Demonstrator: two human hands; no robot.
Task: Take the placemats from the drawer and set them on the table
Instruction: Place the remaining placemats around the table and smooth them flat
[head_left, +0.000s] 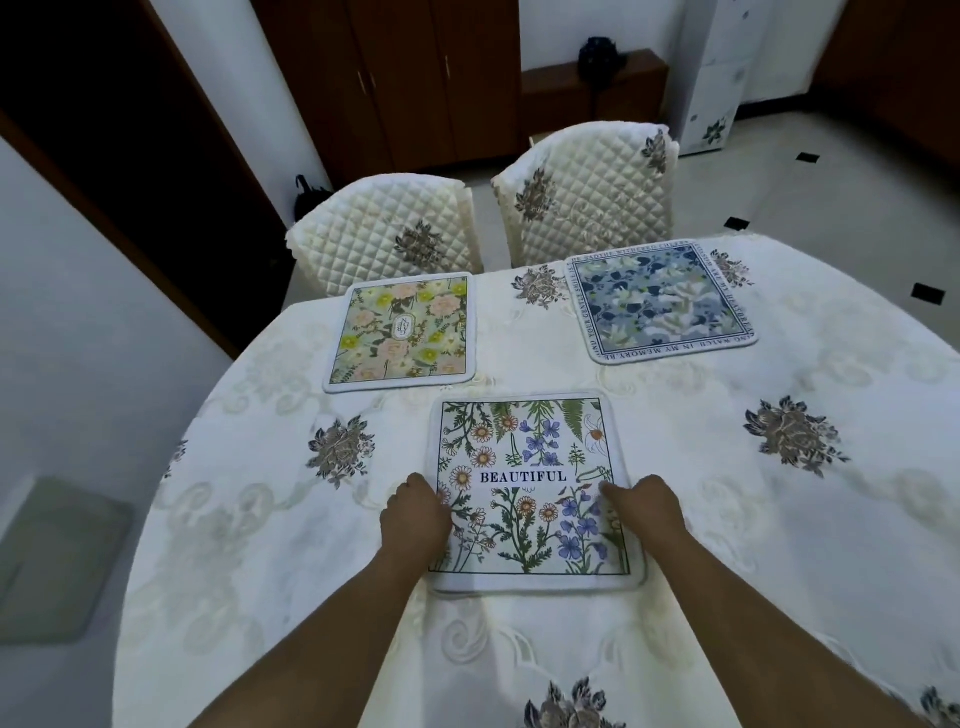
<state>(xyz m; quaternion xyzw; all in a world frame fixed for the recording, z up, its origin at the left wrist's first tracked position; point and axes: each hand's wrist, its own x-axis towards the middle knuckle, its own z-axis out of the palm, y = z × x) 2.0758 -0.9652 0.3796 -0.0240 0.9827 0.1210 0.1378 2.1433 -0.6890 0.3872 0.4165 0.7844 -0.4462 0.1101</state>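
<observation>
Head view: left hand (415, 517), right hand (647, 506) curl fingers (610, 489) round BEAUTIFUL placemat (527, 512) side edges, flat on table (779, 551).

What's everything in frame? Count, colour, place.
BEAUTIFUL placemat: 1, white with wildflowers, near table edge, centre
green-pink floral placemat: 1, far left of table
blue floral placemat: 1, far right of table
tablecloth: 1, cream with grey flower motifs, covers table
chairs: 2, cream quilted covers, behind table
cabinet: 1, dark brown, back wall
drawer unit: 1, white floral, back right
left hand: 1, on BEAUTIFUL placemat's left edge, fingers curled
right hand: 1, on its right edge, fingers curled
</observation>
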